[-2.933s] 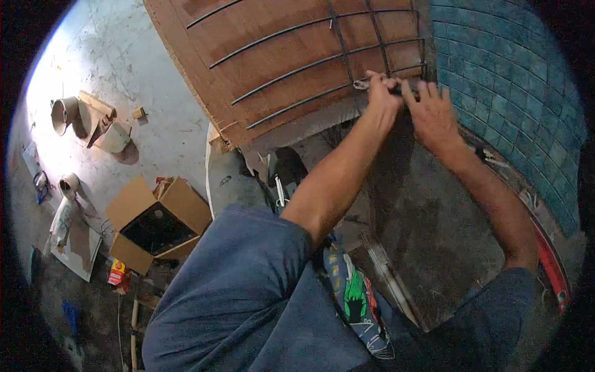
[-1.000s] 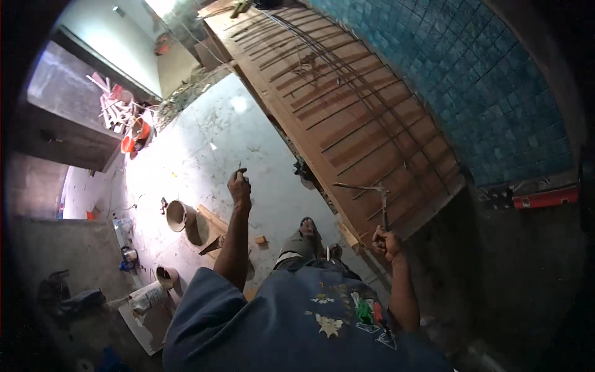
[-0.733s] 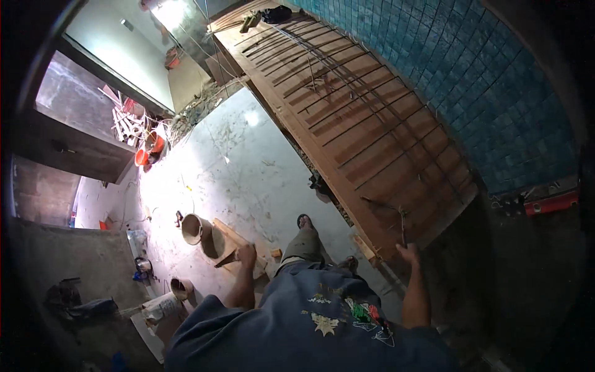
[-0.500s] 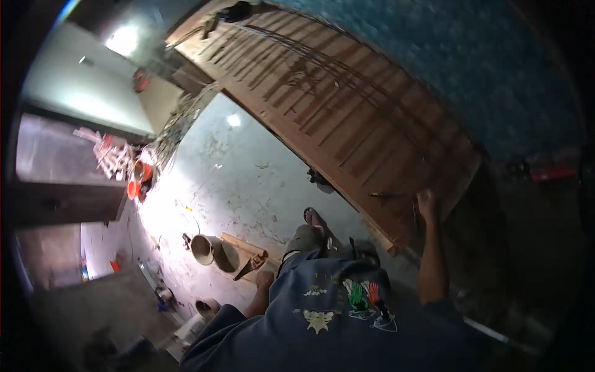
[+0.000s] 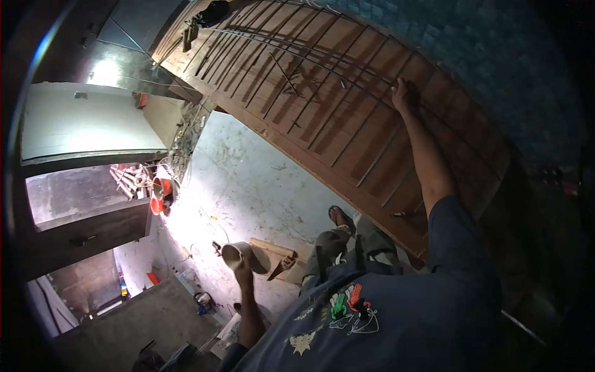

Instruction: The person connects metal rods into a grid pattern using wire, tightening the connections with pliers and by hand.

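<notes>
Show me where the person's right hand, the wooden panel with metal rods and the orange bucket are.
right hand [image 5: 401,94]: head view, back of the hand.
wooden panel [image 5: 347,146]: head view, bare plank between the rods.
orange bucket [image 5: 163,188]: head view, on its rim.

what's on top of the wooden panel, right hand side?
Thin steel rods run across the wooden panel, and the right hand rests flat on them, grip open. What its palm covers is hidden. The left hand hangs clear.
</notes>
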Demonstrator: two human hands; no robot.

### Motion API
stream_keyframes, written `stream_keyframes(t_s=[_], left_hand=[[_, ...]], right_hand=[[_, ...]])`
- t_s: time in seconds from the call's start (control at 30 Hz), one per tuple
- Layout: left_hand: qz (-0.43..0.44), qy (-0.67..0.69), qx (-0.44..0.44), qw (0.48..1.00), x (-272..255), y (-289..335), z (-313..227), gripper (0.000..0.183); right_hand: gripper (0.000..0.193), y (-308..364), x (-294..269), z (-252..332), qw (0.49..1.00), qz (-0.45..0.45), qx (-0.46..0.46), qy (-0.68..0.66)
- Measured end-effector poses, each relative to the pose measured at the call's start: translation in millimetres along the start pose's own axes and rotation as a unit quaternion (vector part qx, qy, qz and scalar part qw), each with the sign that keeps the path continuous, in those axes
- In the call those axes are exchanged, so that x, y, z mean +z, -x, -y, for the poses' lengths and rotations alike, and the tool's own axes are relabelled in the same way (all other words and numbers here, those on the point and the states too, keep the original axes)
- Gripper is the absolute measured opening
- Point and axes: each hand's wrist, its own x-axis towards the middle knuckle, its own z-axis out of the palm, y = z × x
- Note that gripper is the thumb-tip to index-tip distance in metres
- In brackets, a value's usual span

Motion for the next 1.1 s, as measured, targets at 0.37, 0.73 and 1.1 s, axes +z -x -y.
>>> stream_keyframes(t_s=[0.37,0.73,1.1], left_hand=[[0.109,-0.190,-0.269,0.938,53,244,92,0.031],[0.041,0.130,0.099,0.986,63,0,-233,0.015],[0.294,0.381,0.179,0.858,159,-110,-476,0.029]], right_hand=[[0.043,-40,75,-67,0.995,0.012,-0.036,-0.088],[0.029,-54,-5,-2,0.989,-0.123,-0.081,0.022],[0.020,198,-24,266,0.890,0.230,-0.106,-0.380]])
